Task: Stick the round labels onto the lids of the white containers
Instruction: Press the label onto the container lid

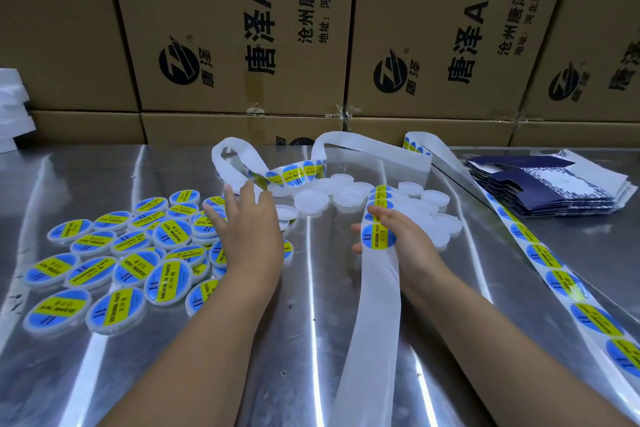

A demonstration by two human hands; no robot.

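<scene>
Several white containers with blue-and-yellow round labels (168,274) on their lids lie bunched at the left of the metal table. Plain white containers (310,200) without labels sit in a group behind my hands. My left hand (247,230) lies flat with fingers spread over the right edge of the labelled pile. My right hand (398,236) grips the white label strip (375,291), thumb beside a round label (379,236) still on the backing. The strip loops away toward the back of the table.
The shiny metal table (304,340) reaches to a wall of stacked cardboard boxes (242,28). Another run of label strip (561,274) crosses the right side. A stack of flat dark-blue cartons (554,184) lies at the back right. White foam (10,107) sits far left.
</scene>
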